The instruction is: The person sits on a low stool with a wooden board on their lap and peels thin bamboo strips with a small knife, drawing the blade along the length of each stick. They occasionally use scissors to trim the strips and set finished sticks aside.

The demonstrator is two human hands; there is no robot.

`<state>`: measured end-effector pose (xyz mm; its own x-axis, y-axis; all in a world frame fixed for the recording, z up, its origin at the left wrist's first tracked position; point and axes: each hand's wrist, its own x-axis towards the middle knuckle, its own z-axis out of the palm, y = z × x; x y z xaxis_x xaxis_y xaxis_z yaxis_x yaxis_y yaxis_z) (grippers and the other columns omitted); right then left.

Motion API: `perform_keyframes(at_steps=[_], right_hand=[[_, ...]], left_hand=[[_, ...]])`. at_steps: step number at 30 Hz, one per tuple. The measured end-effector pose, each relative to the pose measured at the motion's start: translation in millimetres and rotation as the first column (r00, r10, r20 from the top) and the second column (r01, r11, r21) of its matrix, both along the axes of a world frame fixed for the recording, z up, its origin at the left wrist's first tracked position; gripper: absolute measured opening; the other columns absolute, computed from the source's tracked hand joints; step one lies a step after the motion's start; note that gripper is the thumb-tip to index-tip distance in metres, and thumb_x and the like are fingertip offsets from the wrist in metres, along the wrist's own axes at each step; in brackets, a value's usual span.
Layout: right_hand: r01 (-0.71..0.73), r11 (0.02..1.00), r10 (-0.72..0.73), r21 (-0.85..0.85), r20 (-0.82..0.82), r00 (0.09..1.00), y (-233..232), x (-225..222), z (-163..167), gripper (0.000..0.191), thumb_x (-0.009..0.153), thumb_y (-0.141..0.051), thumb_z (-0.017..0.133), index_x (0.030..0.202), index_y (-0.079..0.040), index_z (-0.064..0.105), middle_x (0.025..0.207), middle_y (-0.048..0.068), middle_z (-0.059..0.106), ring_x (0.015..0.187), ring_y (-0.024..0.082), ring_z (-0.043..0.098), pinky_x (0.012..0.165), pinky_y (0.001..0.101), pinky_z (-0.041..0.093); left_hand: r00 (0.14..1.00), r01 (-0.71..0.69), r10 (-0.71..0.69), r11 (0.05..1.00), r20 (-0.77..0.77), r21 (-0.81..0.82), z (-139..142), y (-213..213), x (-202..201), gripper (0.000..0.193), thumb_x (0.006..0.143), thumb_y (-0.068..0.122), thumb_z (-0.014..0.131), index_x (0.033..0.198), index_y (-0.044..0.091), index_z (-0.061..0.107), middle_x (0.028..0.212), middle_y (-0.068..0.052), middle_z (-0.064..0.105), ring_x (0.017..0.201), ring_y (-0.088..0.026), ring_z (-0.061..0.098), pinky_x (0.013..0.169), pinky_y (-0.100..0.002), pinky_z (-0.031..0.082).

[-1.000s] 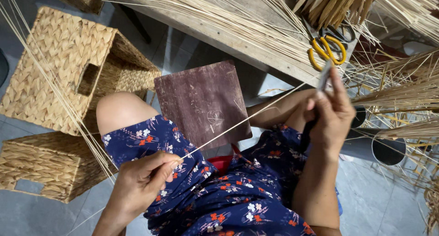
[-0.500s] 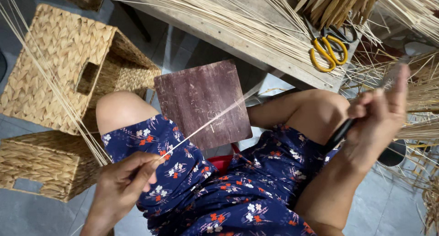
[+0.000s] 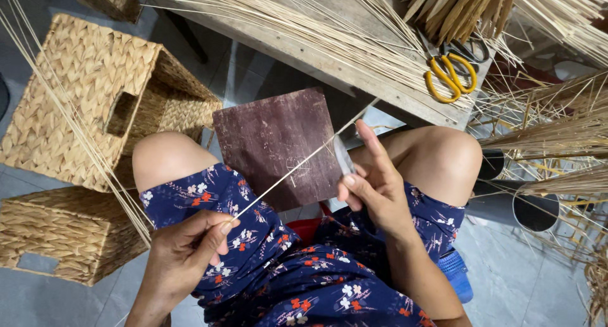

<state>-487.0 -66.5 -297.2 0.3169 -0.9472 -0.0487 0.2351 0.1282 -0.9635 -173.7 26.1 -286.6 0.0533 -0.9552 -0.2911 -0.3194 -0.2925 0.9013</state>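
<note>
Left hand: the left hand (image 3: pixel 183 257) pinches the near end of a thin pale reed strip (image 3: pixel 285 175) between thumb and forefinger.
Right hand: the right hand (image 3: pixel 373 184) is clenched on a small grey-bladed knife (image 3: pixel 344 154), forefinger raised, blade touching the strip.
Strip: it runs up and away from the left pinch, across a dark maroon scratched board (image 3: pixel 278 146) resting on the knees.
Containers: two woven straw baskets (image 3: pixel 76 92), left of the left hand; their contents cannot be made out.
Surface: a wooden bench (image 3: pixel 304 51) beyond the board carries loose reeds and yellow-handled scissors (image 3: pixel 449 73).
Room: grey tiled floor (image 3: pixel 538 282).
</note>
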Motion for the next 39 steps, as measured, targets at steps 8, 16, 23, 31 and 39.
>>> perform_keyframes(at_steps=[8, 16, 23, 31, 39], right_hand=[[0.146, 0.989, -0.146, -0.003, -0.011, 0.989, -3.9, 1.5, -22.9, 0.059, 0.101, -0.005, 0.061, 0.158, -0.004, 0.044, 0.075, 0.003, 0.060, 0.056, 0.007, 0.048, 0.050, 0.0200, 0.038], [0.458, 0.886, -0.446, -0.070, 0.140, 0.884, -28.6, -50.2, -23.6, 0.066, 0.103, -0.003, 0.059, 0.164, -0.009, 0.036, 0.076, 0.001, 0.055, 0.059, 0.007, 0.049, 0.050, 0.0198, 0.039], [0.060, 0.974, -0.107, -0.218, -0.210, 0.972, -9.2, -49.6, -4.2, 0.076, 0.101, -0.004, 0.058, 0.166, -0.015, 0.021, 0.084, 0.005, 0.063, 0.062, 0.011, 0.058, 0.053, 0.0222, 0.045], [-0.221, 0.972, 0.232, 0.076, -0.413, 0.881, -16.2, -24.9, 27.5, 0.085, 0.097, -0.011, 0.063, 0.166, -0.020, 0.014, 0.067, 0.000, 0.061, 0.055, 0.005, 0.049, 0.049, 0.0201, 0.040], [-0.231, 0.973, 0.214, 0.000, -0.375, 0.902, -28.1, -30.1, 22.0, 0.069, 0.101, -0.009, 0.059, 0.164, -0.017, 0.029, 0.071, -0.001, 0.060, 0.057, 0.004, 0.045, 0.050, 0.0191, 0.035]], left_hand=[[1.000, 0.016, -0.016, 1.000, -0.003, 0.015, 2.1, 1.4, -0.6, 0.015, 0.093, 0.014, 0.067, 0.100, 0.007, 0.079, 0.065, 0.000, 0.070, 0.053, -0.004, 0.060, 0.046, -0.021, 0.051], [0.999, -0.044, 0.043, 0.997, 0.006, 0.069, 1.0, 5.7, 5.6, 0.017, 0.092, 0.016, 0.068, 0.101, 0.008, 0.081, 0.064, -0.001, 0.069, 0.052, -0.006, 0.057, 0.046, -0.022, 0.047], [0.998, -0.036, 0.038, 0.999, 0.054, -0.025, 2.1, 3.4, 1.6, 0.018, 0.091, 0.014, 0.070, 0.105, 0.009, 0.080, 0.070, 0.000, 0.074, 0.058, -0.005, 0.063, 0.049, -0.022, 0.051], [0.959, 0.035, 0.009, 0.988, 0.283, -0.150, 22.5, 1.8, 0.6, 0.020, 0.087, 0.012, 0.073, 0.106, 0.007, 0.079, 0.070, -0.004, 0.077, 0.056, -0.006, 0.069, 0.047, -0.022, 0.051], [0.993, 0.035, -0.013, 0.979, 0.113, -0.198, 15.5, 7.5, 6.4, 0.020, 0.087, 0.009, 0.073, 0.106, 0.005, 0.077, 0.073, -0.002, 0.077, 0.058, -0.005, 0.067, 0.048, -0.021, 0.054]])
